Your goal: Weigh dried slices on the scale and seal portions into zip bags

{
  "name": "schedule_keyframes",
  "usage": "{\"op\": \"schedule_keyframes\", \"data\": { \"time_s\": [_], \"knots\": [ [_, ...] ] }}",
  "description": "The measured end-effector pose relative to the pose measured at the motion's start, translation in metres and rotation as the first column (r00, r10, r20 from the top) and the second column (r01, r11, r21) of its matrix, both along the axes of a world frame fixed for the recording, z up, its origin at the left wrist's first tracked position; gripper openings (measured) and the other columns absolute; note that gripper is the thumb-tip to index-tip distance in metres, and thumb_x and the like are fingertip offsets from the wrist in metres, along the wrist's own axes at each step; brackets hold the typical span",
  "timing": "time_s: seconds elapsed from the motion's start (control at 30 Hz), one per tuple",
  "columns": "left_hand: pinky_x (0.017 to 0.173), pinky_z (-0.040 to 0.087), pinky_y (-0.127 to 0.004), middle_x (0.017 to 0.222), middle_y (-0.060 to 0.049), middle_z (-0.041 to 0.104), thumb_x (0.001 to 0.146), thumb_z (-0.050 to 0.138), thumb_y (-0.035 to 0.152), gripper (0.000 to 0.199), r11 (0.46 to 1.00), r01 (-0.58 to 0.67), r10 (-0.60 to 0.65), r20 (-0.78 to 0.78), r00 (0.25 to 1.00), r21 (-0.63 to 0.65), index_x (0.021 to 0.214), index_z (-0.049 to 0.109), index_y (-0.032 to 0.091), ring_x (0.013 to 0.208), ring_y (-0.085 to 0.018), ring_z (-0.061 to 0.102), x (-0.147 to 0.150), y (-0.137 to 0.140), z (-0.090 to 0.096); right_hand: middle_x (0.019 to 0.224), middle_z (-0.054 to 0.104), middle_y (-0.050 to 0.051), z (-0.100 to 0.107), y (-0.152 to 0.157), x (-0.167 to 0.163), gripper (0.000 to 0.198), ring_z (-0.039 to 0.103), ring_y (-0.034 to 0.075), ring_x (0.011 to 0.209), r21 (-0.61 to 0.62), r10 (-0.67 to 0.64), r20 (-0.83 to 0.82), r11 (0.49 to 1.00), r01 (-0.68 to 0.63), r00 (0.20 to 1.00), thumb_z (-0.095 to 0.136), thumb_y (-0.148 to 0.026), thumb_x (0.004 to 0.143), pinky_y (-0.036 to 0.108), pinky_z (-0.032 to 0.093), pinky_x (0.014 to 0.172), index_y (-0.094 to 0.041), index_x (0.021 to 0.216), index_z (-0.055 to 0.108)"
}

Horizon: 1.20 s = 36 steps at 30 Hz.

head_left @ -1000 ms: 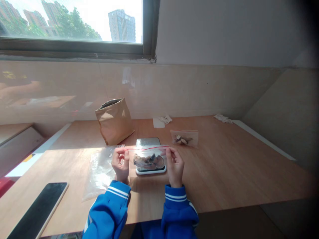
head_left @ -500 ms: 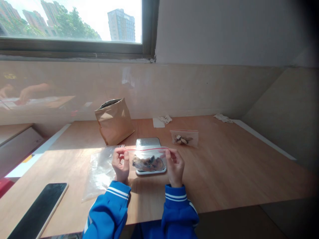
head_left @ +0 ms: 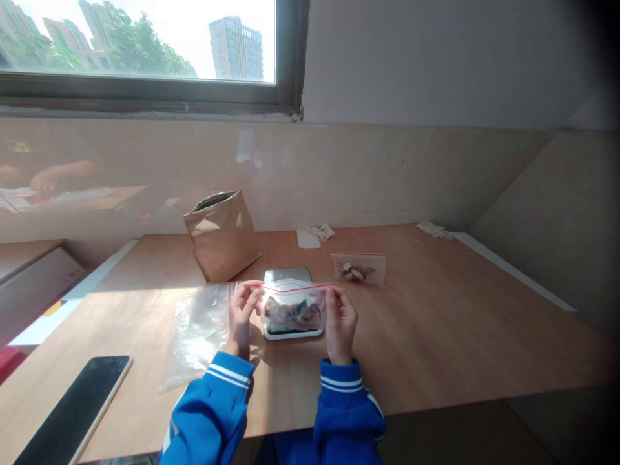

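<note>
A clear zip-lock bag (head_left: 293,310) with a red seal line holds dark and tan dried pieces, perhaps dried mushrooms. My left hand (head_left: 242,316) pinches its upper left end, thumb and fingers together near the seal. At the upper right corner, my right hand (head_left: 341,323) grips the bag between thumb and bent fingers. Behind and beneath the bag is a small digital scale (head_left: 289,275) with a white base, partly covered by it. I cannot tell whether the bag touches the scale. Left of my left hand lies a flat clear plastic bag (head_left: 196,332).
A brown paper bag (head_left: 223,236) stands open-topped at the back left. Another filled zip-lock bag (head_left: 359,270) sits behind my right hand. A phone (head_left: 77,407) lies at the front left. Crumpled white material (head_left: 322,232) and a white card (head_left: 307,239) are near the wall.
My left hand has shifted right along the bag's top edge, its fingers now over the seal. The bag has moved slightly right. My right hand has barely moved.
</note>
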<state>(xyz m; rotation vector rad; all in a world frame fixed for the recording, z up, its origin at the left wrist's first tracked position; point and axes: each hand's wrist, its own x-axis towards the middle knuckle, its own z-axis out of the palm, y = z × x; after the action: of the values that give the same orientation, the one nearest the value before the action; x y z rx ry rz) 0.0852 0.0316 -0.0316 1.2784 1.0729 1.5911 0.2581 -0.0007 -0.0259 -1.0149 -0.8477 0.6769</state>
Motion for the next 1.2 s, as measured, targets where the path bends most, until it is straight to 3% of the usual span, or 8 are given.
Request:
{"op": "schedule_keyframes", "data": {
  "time_s": [0.13,0.27,0.47,0.77,0.97,1.07,1.2],
  "knots": [
    [0.048,0.037,-0.020,0.080,-0.003,0.061,0.077,0.066,0.039,0.024,0.999,0.044,-0.044,-0.018,0.999,-0.020,0.080,0.066,0.016,0.060,-0.009,0.049,-0.001,0.003,0.000,0.080,0.072,0.006,-0.004,0.002,0.002,0.033,0.062,0.015,0.066,-0.024,-0.015,-0.004,1.000,0.015,1.000,0.056,-0.049,0.087,0.026,0.049,0.063,-0.016,0.086,0.062],
    [0.048,0.037,-0.018,0.077,-0.001,0.059,0.079,0.066,0.039,0.022,1.000,-0.012,0.013,-0.029,0.999,0.024,0.080,0.065,0.017,0.061,-0.009,0.050,-0.002,0.001,-0.004,0.085,0.073,0.008,-0.008,0.004,0.003,0.038,0.063,0.016,0.068,-0.049,0.021,0.008,0.999,-0.021,1.000,0.058,-0.051,0.085,0.027,0.050,0.063,-0.014,0.095,0.065],
    [0.049,0.039,-0.019,0.078,-0.002,0.061,0.080,0.065,0.041,0.024,0.990,-0.115,0.120,-0.059,0.991,0.077,0.080,0.063,0.017,0.062,-0.010,0.054,-0.002,-0.001,-0.008,0.086,0.074,0.009,-0.005,0.003,0.003,0.036,0.065,0.017,0.070,-0.076,0.095,0.047,0.993,-0.091,0.994,0.062,-0.049,0.083,0.029,0.051,0.066,-0.014,0.091,0.067],
    [0.057,0.044,-0.022,0.078,-0.001,0.059,0.082,0.063,0.039,0.022,0.946,-0.255,0.283,-0.128,0.951,0.200,0.083,0.062,0.017,0.067,-0.012,0.055,-0.002,-0.004,-0.008,0.081,0.073,0.007,-0.003,0.001,0.000,0.031,0.063,0.016,0.067,-0.056,-0.011,0.071,0.998,0.015,0.997,0.065,-0.044,0.082,0.030,0.050,0.067,-0.014,0.087,0.068],
    [0.058,0.042,-0.027,0.084,-0.003,0.059,0.086,0.059,0.034,0.017,0.946,-0.215,0.262,-0.179,0.948,0.242,0.089,0.062,0.018,0.068,-0.013,0.051,-0.004,-0.006,-0.009,0.080,0.071,0.006,-0.004,0.004,-0.003,0.031,0.062,0.017,0.073,-0.056,-0.034,0.060,0.998,0.037,0.998,0.064,-0.045,0.082,0.031,0.048,0.073,-0.014,0.082,0.068],
    [0.062,0.044,-0.030,0.086,-0.005,0.059,0.087,0.056,0.036,0.019,0.958,-0.156,0.195,-0.152,0.969,0.239,0.089,0.062,0.018,0.072,-0.016,0.054,-0.002,-0.008,-0.008,0.081,0.071,0.005,-0.005,0.007,-0.008,0.032,0.064,0.018,0.082,-0.043,-0.030,-0.040,0.999,0.028,0.999,0.064,-0.047,0.081,0.031,0.048,0.080,-0.015,0.081,0.067],
    [0.065,0.048,-0.029,0.086,-0.005,0.060,0.084,0.061,0.038,0.023,0.982,-0.060,0.074,-0.069,0.995,0.177,0.093,0.061,0.018,0.077,-0.017,0.059,0.003,-0.010,-0.001,0.080,0.070,0.005,-0.007,0.009,-0.014,0.035,0.065,0.018,0.077,-0.053,0.014,-0.213,0.998,-0.026,0.977,0.065,-0.050,0.079,0.029,0.050,0.073,-0.015,0.083,0.064]
  ]
}}
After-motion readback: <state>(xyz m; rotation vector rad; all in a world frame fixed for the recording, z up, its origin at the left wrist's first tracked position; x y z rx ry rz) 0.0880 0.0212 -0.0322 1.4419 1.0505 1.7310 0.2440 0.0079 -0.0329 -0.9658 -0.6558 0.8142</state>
